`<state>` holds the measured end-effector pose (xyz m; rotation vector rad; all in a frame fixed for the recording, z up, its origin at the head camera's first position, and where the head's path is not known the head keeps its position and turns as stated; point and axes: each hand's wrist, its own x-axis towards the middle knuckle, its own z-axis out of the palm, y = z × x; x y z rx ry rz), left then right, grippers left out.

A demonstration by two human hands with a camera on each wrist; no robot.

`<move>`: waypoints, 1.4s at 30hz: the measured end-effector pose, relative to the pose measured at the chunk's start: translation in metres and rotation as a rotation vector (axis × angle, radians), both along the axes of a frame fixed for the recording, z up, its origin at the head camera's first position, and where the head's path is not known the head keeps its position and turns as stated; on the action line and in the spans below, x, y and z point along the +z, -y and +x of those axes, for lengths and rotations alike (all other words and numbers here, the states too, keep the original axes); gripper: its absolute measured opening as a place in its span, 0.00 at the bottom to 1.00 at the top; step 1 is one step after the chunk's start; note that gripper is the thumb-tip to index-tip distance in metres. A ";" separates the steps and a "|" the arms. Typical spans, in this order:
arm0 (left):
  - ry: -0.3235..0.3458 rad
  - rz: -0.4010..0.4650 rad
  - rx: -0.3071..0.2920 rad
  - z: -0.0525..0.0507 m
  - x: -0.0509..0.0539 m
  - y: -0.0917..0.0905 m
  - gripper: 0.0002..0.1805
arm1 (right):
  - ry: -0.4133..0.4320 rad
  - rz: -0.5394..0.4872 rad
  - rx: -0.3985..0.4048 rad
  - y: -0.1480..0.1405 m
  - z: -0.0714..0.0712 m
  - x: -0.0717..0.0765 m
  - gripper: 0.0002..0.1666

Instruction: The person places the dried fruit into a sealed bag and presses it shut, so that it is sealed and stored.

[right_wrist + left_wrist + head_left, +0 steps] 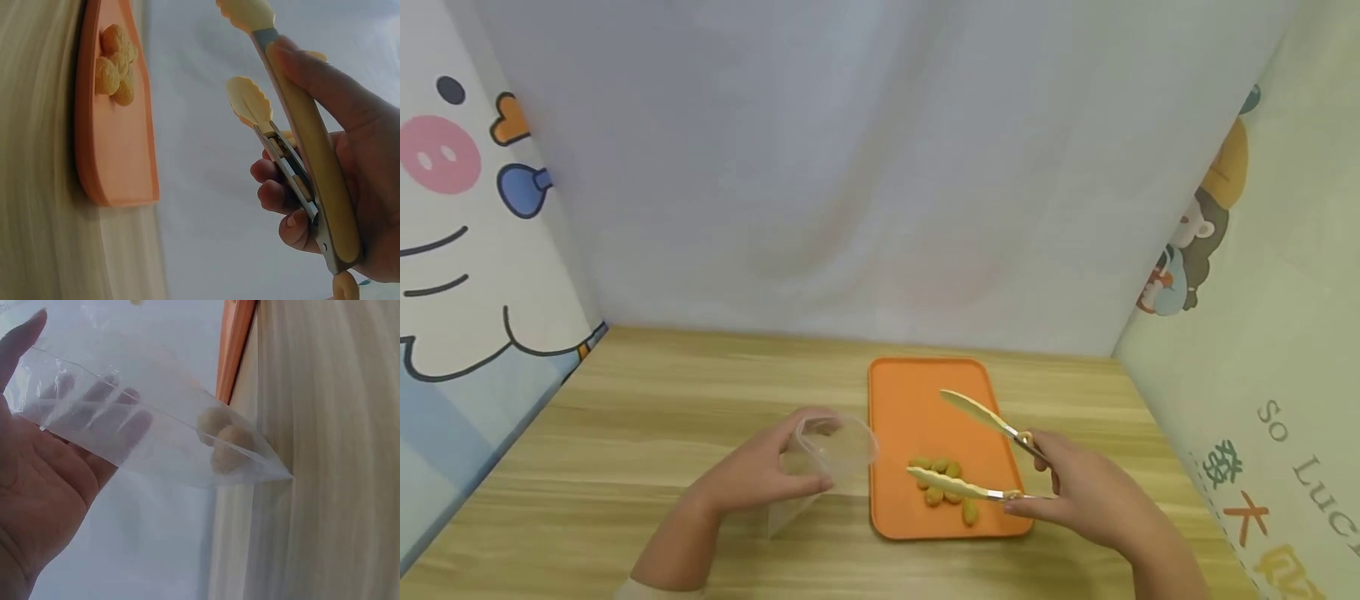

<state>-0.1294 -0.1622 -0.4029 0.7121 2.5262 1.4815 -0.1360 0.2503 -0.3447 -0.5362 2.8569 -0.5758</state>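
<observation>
My left hand (767,471) holds a clear plastic bag (838,446) by its wide mouth, with the fingers seen through the film. In the left wrist view, brownish round pieces (232,449) lie in the bag's pointed bottom corner. The right hand (1086,492) grips yellow tongs (319,156) with metal sides, their arms spread apart and nothing visible between the tips. Below the tongs, several small yellow-brown oval pieces (970,512) rest on an orange tray (917,400); their exact kind is unclear. One tong arm partly hides them in the head view.
The tray lies on a wood-grain table (700,383), to the right of the bag. A pale cloth (850,167) rises behind the table's far edge. Printed panels stand at the left (467,208) and right (1262,333).
</observation>
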 end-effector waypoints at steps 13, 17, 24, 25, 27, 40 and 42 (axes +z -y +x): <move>-0.077 0.209 -0.093 -0.008 -0.003 0.017 0.40 | -0.020 0.100 0.028 -0.031 -0.006 -0.009 0.44; -0.099 0.284 -0.120 -0.011 -0.004 0.022 0.40 | 0.004 0.127 0.038 -0.036 -0.009 -0.009 0.45; -0.057 0.301 -0.127 -0.015 -0.003 0.027 0.39 | 0.025 0.132 0.060 -0.042 -0.005 -0.009 0.50; -0.050 0.304 -0.130 -0.016 -0.002 0.027 0.39 | 0.023 0.135 0.065 -0.043 -0.004 -0.010 0.49; -0.049 0.310 -0.137 -0.017 -0.001 0.027 0.39 | 0.014 0.143 0.076 -0.045 -0.002 -0.011 0.46; -0.026 0.327 -0.205 -0.024 -0.006 0.022 0.37 | -0.008 0.180 0.125 -0.052 0.007 -0.017 0.42; -0.022 0.326 -0.216 -0.025 -0.006 0.021 0.37 | -0.012 0.182 0.133 -0.053 0.009 -0.018 0.41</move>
